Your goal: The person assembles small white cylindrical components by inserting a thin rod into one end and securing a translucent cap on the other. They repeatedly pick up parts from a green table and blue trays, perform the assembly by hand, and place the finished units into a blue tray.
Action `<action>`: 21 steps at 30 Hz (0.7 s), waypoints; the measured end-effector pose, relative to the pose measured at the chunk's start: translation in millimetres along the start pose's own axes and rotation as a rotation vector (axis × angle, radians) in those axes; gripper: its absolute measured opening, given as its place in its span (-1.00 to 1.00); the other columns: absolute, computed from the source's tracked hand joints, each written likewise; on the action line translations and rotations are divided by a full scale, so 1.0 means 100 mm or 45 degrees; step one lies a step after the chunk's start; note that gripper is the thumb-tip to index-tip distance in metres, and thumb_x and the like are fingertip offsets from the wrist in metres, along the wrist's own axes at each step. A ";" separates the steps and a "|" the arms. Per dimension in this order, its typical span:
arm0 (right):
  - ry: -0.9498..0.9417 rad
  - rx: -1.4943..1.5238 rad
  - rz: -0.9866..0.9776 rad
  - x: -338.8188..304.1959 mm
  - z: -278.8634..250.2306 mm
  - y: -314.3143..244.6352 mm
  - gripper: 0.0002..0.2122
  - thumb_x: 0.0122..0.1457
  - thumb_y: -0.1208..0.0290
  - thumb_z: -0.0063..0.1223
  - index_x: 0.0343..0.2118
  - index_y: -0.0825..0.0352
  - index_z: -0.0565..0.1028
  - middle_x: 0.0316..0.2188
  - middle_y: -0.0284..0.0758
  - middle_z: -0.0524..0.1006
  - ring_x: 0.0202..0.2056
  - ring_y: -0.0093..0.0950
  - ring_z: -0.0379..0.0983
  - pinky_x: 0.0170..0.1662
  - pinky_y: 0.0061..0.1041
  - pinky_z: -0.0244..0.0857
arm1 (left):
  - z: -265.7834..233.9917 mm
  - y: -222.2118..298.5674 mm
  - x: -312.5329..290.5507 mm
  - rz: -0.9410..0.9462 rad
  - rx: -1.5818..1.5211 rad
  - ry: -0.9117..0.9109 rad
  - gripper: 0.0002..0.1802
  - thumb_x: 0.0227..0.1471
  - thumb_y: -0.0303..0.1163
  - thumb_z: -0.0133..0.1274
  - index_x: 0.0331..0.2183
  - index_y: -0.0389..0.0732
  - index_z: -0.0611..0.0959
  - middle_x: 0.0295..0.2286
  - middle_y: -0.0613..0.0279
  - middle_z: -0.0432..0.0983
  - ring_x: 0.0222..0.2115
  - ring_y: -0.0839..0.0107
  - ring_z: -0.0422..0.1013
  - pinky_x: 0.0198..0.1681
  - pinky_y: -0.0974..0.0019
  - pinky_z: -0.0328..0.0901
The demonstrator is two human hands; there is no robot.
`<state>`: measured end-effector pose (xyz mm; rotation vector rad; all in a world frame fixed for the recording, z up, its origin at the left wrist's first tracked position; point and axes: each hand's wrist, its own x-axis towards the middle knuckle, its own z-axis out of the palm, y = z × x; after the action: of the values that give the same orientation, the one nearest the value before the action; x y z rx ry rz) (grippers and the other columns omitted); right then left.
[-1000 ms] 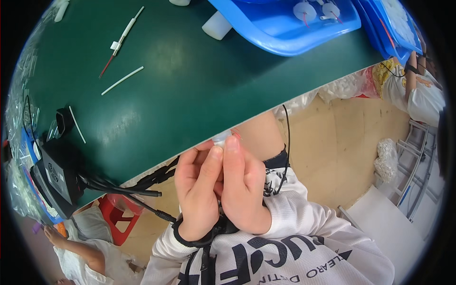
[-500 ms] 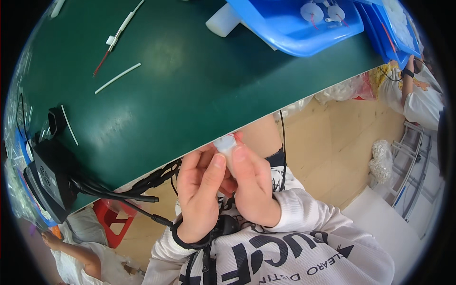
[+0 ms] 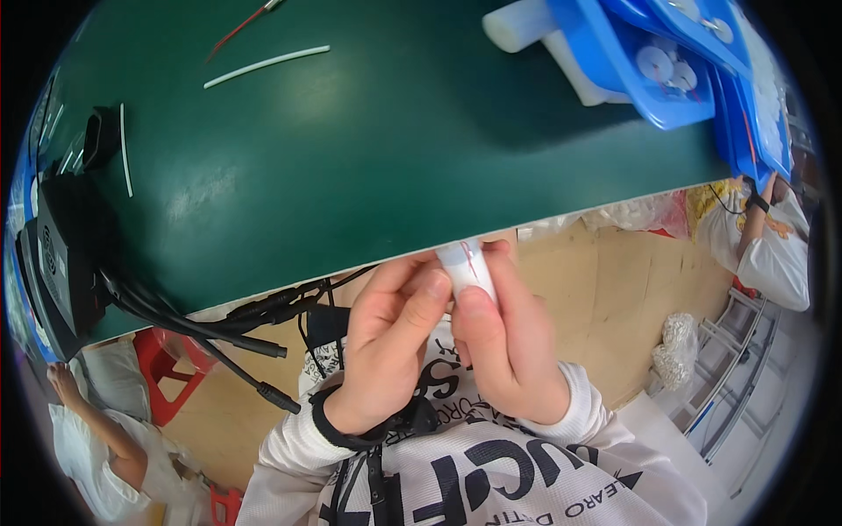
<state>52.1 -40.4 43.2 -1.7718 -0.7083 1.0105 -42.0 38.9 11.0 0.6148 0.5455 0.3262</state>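
Note:
Both my hands hold a small white plastic cylinder (image 3: 467, 273) just off the table's near edge. A thin red wire runs along its upper side, and its far end looks greyish or translucent. My left hand (image 3: 386, 337) is closed on the cylinder's left side, with the thumb near its middle. From the other side my right hand (image 3: 513, 351) grips it, its thumb pressing on the lower part. Fingers hide the cylinder's underside and near end.
The green table (image 3: 368, 149) bears a white tube (image 3: 267, 67), another thin tube (image 3: 125, 151) and a thick white cylinder (image 3: 517, 24). A blue bin (image 3: 605, 53) holds round white parts. Black cables (image 3: 219, 333) hang over the edge at left. Co-workers sit at both sides.
The cylinder has turned in my fingers, and the red wire now shows along its top. My hands have shifted right in the picture. The view has swung, so the table things appear displaced.

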 end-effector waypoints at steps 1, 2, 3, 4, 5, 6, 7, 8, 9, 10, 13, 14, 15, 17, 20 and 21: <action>-0.003 -0.045 -0.006 0.00 -0.01 -0.02 -0.76 0.17 0.45 -0.16 -0.14 0.45 0.27 -0.56 -0.10 0.46 -0.57 -0.18 0.46 -0.51 -0.38 0.30 | -0.01 -0.02 0.00 0.003 -0.025 0.003 -0.60 0.17 -0.33 -0.26 0.02 -0.27 0.27 -0.08 0.12 0.31 0.02 0.11 0.22 0.04 0.15 0.16; -0.017 -0.080 0.006 0.00 -0.01 -0.04 -0.76 0.17 0.45 -0.16 -0.13 0.46 0.27 -0.56 -0.10 0.46 -0.58 -0.18 0.46 -0.52 -0.39 0.30 | -0.01 -0.05 -0.01 0.005 -0.050 0.006 -0.60 0.17 -0.33 -0.26 0.02 -0.27 0.27 -0.08 0.11 0.31 0.02 0.10 0.22 0.05 0.15 0.16; -0.019 -0.120 0.015 0.00 -0.02 -0.07 -0.76 0.17 0.46 -0.16 -0.13 0.46 0.27 -0.56 -0.10 0.46 -0.58 -0.18 0.46 -0.52 -0.39 0.30 | -0.01 -0.06 0.00 0.006 -0.076 -0.005 -0.60 0.17 -0.33 -0.26 0.02 -0.26 0.27 -0.08 0.11 0.31 0.02 0.09 0.22 0.05 0.15 0.16; -0.020 -0.159 0.024 0.00 -0.03 -0.10 -0.75 0.16 0.46 -0.15 -0.13 0.46 0.26 -0.57 -0.10 0.46 -0.59 -0.19 0.45 -0.53 -0.40 0.30 | 0.00 -0.06 0.00 0.022 -0.072 -0.008 -0.59 0.17 -0.31 -0.26 0.02 -0.29 0.27 -0.08 0.11 0.30 0.01 0.09 0.22 0.05 0.15 0.15; -0.012 -0.145 0.063 0.00 -0.01 -0.13 -0.75 0.17 0.46 -0.16 -0.13 0.46 0.26 -0.57 -0.10 0.45 -0.59 -0.19 0.45 -0.53 -0.40 0.30 | -0.01 -0.06 0.00 0.011 -0.090 -0.005 -0.58 0.17 -0.31 -0.26 0.02 -0.30 0.26 -0.07 0.11 0.30 0.01 0.10 0.22 0.06 0.16 0.15; -0.002 -0.133 0.094 -0.01 0.01 -0.17 -0.75 0.17 0.45 -0.16 -0.14 0.47 0.26 -0.58 -0.11 0.45 -0.60 -0.19 0.45 -0.54 -0.41 0.30 | -0.01 -0.06 0.00 0.006 -0.106 -0.007 -0.58 0.17 -0.30 -0.26 0.02 -0.31 0.26 -0.07 0.10 0.30 0.01 0.11 0.22 0.06 0.17 0.15; 0.010 -0.120 0.125 -0.01 0.03 -0.19 -0.75 0.17 0.45 -0.17 -0.14 0.47 0.26 -0.59 -0.11 0.45 -0.61 -0.19 0.45 -0.54 -0.42 0.30 | 0.00 -0.06 0.00 0.000 -0.122 -0.009 -0.57 0.17 -0.30 -0.26 0.02 -0.32 0.26 -0.07 0.10 0.30 0.02 0.12 0.22 0.06 0.17 0.15; 0.015 -0.073 0.132 0.00 0.04 -0.18 -0.75 0.18 0.44 -0.17 -0.13 0.47 0.26 -0.56 -0.11 0.46 -0.58 -0.19 0.46 -0.52 -0.42 0.30 | 0.01 -0.04 0.00 -0.035 -0.133 0.021 -0.57 0.17 -0.30 -0.26 0.02 -0.33 0.25 -0.06 0.10 0.29 0.02 0.14 0.22 0.06 0.18 0.14; 0.024 -0.020 0.127 0.00 0.06 -0.14 -0.74 0.18 0.43 -0.17 -0.12 0.47 0.26 -0.54 -0.11 0.46 -0.56 -0.20 0.46 -0.50 -0.43 0.31 | 0.04 0.01 0.00 -0.064 -0.132 0.045 -0.57 0.17 -0.31 -0.26 0.02 -0.33 0.25 -0.06 0.09 0.29 0.02 0.15 0.21 0.06 0.19 0.14; 0.034 0.034 0.122 -0.01 0.07 -0.10 -0.73 0.19 0.42 -0.18 -0.11 0.47 0.26 -0.52 -0.12 0.47 -0.53 -0.20 0.47 -0.48 -0.43 0.32 | 0.06 0.04 -0.02 -0.093 -0.131 0.068 -0.57 0.17 -0.31 -0.26 0.02 -0.34 0.25 -0.05 0.08 0.28 0.03 0.17 0.21 0.06 0.20 0.14; 0.034 0.248 -0.002 -0.01 0.08 0.10 -0.71 0.21 0.38 -0.20 -0.08 0.45 0.26 -0.44 -0.13 0.47 -0.41 -0.29 0.48 -0.35 -0.48 0.31 | 0.15 0.06 -0.07 -0.059 0.019 0.155 -0.57 0.16 -0.32 -0.25 0.02 -0.33 0.24 -0.04 0.03 0.27 0.02 0.23 0.20 0.05 0.23 0.13; -0.005 0.318 -0.016 -0.01 0.06 0.11 -0.72 0.22 0.35 -0.19 -0.09 0.43 0.31 -0.38 -0.15 0.45 -0.31 -0.38 0.43 -0.23 -0.48 0.28 | 0.15 0.06 -0.09 -0.044 0.074 0.139 -0.58 0.16 -0.32 -0.24 0.01 -0.34 0.25 -0.02 -0.01 0.25 -0.01 0.28 0.22 0.05 0.24 0.13; 0.023 0.221 -0.153 -0.02 0.05 0.15 -0.72 0.22 0.34 -0.20 -0.12 0.43 0.34 -0.38 -0.17 0.45 -0.32 -0.40 0.42 -0.24 -0.48 0.27 | 0.17 0.03 -0.11 0.071 0.086 0.169 -0.59 0.15 -0.35 -0.21 -0.01 -0.34 0.26 -0.04 -0.01 0.27 -0.04 0.32 0.24 0.04 0.25 0.13; 0.083 0.022 -0.421 -0.05 0.01 0.22 -0.72 0.22 0.31 -0.22 -0.18 0.44 0.39 -0.38 -0.21 0.45 -0.35 -0.45 0.39 -0.26 -0.48 0.26 | 0.16 0.03 -0.17 0.217 0.232 0.130 -0.62 0.12 -0.45 -0.18 -0.02 -0.35 0.27 -0.07 0.03 0.30 -0.07 0.34 0.27 0.02 0.27 0.15; 0.199 0.213 -0.573 -0.09 -0.33 0.30 -0.68 0.22 0.27 -0.26 -0.26 0.44 0.45 -0.34 -0.24 0.45 -0.37 -0.48 0.36 -0.27 -0.51 0.23 | 0.23 0.03 -0.28 0.280 0.508 -0.017 -0.64 0.07 -0.56 -0.14 -0.06 -0.38 0.29 -0.12 0.03 0.33 -0.16 0.39 0.32 -0.06 0.30 0.21; 0.254 0.210 -0.584 -0.10 -0.38 0.29 -0.67 0.22 0.26 -0.28 -0.27 0.44 0.46 -0.33 -0.24 0.45 -0.36 -0.49 0.35 -0.27 -0.53 0.22 | 0.25 0.03 -0.30 0.327 0.560 -0.047 -0.65 0.07 -0.56 -0.14 -0.07 -0.38 0.28 -0.12 0.02 0.33 -0.17 0.40 0.32 -0.06 0.31 0.21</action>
<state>81.2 -76.2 27.5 -1.4514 -0.8293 0.5569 -52.4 16.5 41.4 1.1193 0.5060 0.4396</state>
